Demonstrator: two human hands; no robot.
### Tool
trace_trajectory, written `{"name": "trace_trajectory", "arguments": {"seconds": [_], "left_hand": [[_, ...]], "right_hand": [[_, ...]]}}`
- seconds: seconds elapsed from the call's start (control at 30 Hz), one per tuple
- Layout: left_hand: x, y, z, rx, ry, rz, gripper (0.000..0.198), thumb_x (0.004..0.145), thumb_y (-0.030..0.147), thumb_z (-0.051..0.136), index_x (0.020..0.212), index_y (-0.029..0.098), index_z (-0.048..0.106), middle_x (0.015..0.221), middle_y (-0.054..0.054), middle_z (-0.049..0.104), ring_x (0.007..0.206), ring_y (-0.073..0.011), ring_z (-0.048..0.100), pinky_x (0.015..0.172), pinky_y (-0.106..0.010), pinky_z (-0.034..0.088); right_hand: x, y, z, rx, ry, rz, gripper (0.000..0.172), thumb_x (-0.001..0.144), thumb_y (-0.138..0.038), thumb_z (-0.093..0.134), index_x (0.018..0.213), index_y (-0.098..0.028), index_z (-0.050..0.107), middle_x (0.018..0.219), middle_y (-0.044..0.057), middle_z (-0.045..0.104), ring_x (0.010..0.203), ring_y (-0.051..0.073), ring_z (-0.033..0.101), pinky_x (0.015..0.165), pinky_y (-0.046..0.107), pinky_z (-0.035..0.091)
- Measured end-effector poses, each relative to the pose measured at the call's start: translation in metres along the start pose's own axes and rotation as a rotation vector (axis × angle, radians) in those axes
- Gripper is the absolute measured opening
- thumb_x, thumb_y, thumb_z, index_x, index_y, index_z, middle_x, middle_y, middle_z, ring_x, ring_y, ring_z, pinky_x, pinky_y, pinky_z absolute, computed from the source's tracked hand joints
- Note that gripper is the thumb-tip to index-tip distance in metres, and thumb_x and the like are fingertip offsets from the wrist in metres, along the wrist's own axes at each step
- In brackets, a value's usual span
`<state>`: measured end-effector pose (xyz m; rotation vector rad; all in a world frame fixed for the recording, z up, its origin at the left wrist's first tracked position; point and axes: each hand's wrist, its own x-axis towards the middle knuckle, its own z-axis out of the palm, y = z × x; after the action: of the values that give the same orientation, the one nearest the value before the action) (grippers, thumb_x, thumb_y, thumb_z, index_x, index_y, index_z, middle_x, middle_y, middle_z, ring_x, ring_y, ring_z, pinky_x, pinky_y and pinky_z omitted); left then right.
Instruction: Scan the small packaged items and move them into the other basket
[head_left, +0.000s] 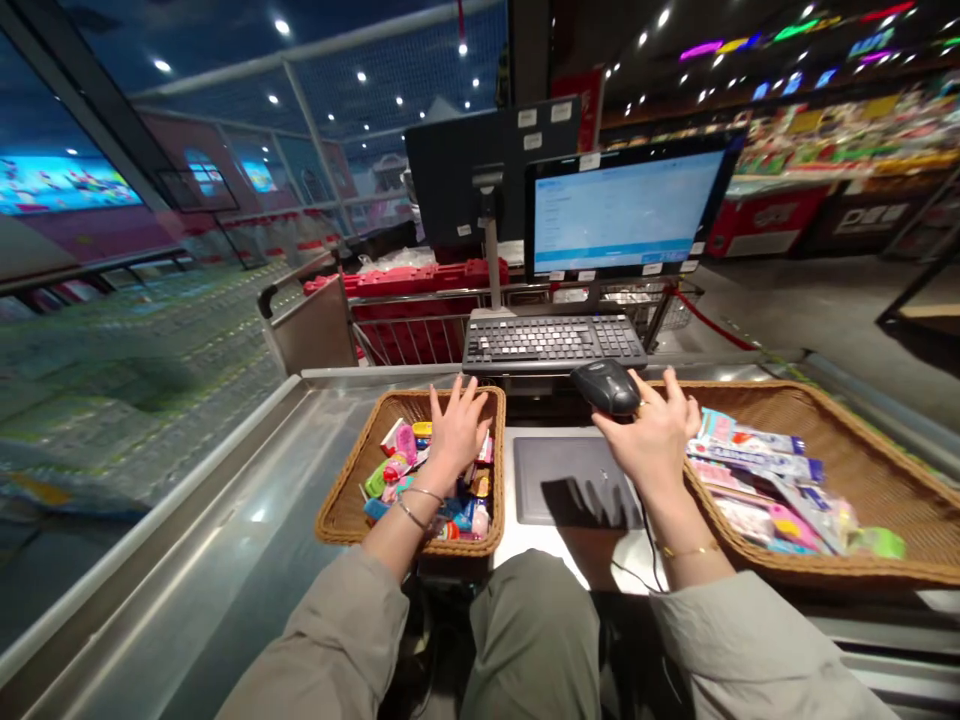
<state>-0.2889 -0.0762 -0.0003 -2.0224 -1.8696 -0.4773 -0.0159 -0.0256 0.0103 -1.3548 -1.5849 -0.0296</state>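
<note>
My left hand reaches over the left wicker basket with its fingers spread and nothing visible in them. Small colourful packaged goods lie in that basket, partly hidden under my hand and wrist. A black computer mouse is raised in front of the keyboard, pinched between the thumb and fingers of my right hand. Below it lies a flat dark grey pad, on which my right hand casts a shadow. A thin black cable hangs near my right wrist.
Beside my right arm stands a larger wicker basket with several long packages. Ahead are a black keyboard, a lit monitor and a second screen's back. A metal counter extends left; a shopping cart stands behind.
</note>
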Motion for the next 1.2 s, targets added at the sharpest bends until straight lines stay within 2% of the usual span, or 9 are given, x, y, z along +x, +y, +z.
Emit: {"name": "trace_trajectory", "arguments": {"seconds": [0.17,0.33,0.57,0.77,0.9,1.0,1.2], "left_hand": [[-0.016,-0.047,0.010,0.074,-0.109,-0.003,0.044,0.094,0.027,0.057,0.136,0.017,0.063,0.159,-0.014,0.047,0.154,-0.0348,0.033,0.126,-0.066,0.016],[-0.021,-0.069,0.028,0.133,-0.267,0.104,0.048,0.091,0.024,0.059,0.137,0.009,0.061,0.157,-0.020,0.048,0.153,-0.0328,0.035,0.127,-0.054,0.026],[-0.016,-0.079,0.069,0.089,-0.465,0.255,0.050,0.090,0.029,0.066,0.136,0.013,0.059,0.151,-0.021,0.056,0.145,-0.0292,0.049,0.120,-0.045,0.037],[-0.011,-0.085,0.101,0.088,-0.555,0.295,0.055,0.086,0.045,0.076,0.128,0.014,0.060,0.138,-0.021,0.065,0.133,-0.0319,0.058,0.117,-0.051,0.037],[-0.009,-0.090,0.109,0.104,-0.572,0.278,0.053,0.088,0.053,0.073,0.124,0.017,0.061,0.123,-0.015,0.071,0.116,-0.0291,0.066,0.118,-0.056,0.030],[-0.006,-0.092,0.109,0.117,-0.566,0.256,0.058,0.083,0.059,0.075,0.120,0.016,0.063,0.114,-0.013,0.071,0.105,-0.0283,0.068,0.116,-0.058,0.028],[-0.006,-0.094,0.114,0.121,-0.545,0.225,0.074,0.071,0.070,0.080,0.117,0.015,0.063,0.115,-0.015,0.067,0.109,-0.0338,0.064,0.108,-0.059,0.036]], "right_hand": [[-0.009,-0.009,0.022,0.008,-0.034,0.015,0.031,0.075,-0.047,0.065,0.088,-0.021,0.073,0.130,0.012,0.071,0.147,0.038,0.038,0.118,0.068,0.018],[-0.020,-0.013,0.036,0.006,-0.070,0.016,0.029,0.076,-0.047,0.063,0.086,-0.021,0.073,0.130,0.012,0.071,0.147,0.038,0.037,0.118,0.069,0.018],[-0.028,-0.014,0.047,0.004,-0.083,0.046,0.032,0.077,-0.048,0.062,0.089,-0.022,0.074,0.131,0.011,0.071,0.147,0.037,0.038,0.119,0.067,0.017],[-0.028,-0.011,0.051,-0.022,-0.094,0.055,0.032,0.076,-0.048,0.062,0.090,-0.022,0.074,0.130,0.012,0.071,0.146,0.037,0.039,0.119,0.066,0.018],[-0.028,-0.008,0.053,-0.034,-0.103,0.043,0.031,0.076,-0.049,0.061,0.086,-0.022,0.073,0.129,0.012,0.072,0.146,0.037,0.040,0.119,0.067,0.019],[-0.029,-0.006,0.054,-0.027,-0.098,0.037,0.030,0.077,-0.050,0.061,0.084,-0.022,0.072,0.128,0.011,0.072,0.146,0.037,0.040,0.119,0.068,0.019],[-0.029,-0.005,0.055,-0.034,-0.097,0.043,0.031,0.077,-0.051,0.060,0.081,-0.023,0.071,0.130,0.010,0.072,0.146,0.038,0.041,0.118,0.068,0.019]]}}
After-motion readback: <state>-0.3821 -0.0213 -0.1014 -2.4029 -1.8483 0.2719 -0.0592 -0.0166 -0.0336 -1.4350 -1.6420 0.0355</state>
